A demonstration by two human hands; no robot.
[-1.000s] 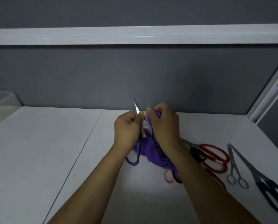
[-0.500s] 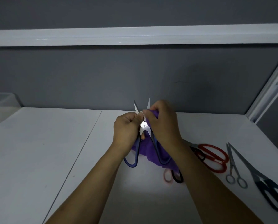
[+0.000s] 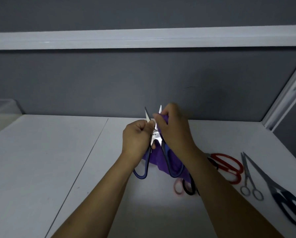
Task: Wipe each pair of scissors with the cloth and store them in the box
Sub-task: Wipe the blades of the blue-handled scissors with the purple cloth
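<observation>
Grey wall (image 3: 143, 83) backs a white table (image 3: 40, 169), with a clear box (image 3: 1, 115) at its far left edge. Above the table's middle, our left hand (image 3: 137, 140) grips the blue-handled scissors (image 3: 155, 135), blades parted and pointing up, while our right hand (image 3: 174, 131) pinches a purple cloth (image 3: 158, 160) around one blade. To our right on the table lie red-handled scissors (image 3: 227, 162) and small silver scissors (image 3: 248, 179).

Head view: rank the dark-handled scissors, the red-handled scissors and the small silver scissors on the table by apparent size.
1. Dark-handled scissors, longest by far.
2. Small silver scissors, by visible length.
3. Red-handled scissors; the right forearm hides their blades, so second and third are unsure.
</observation>
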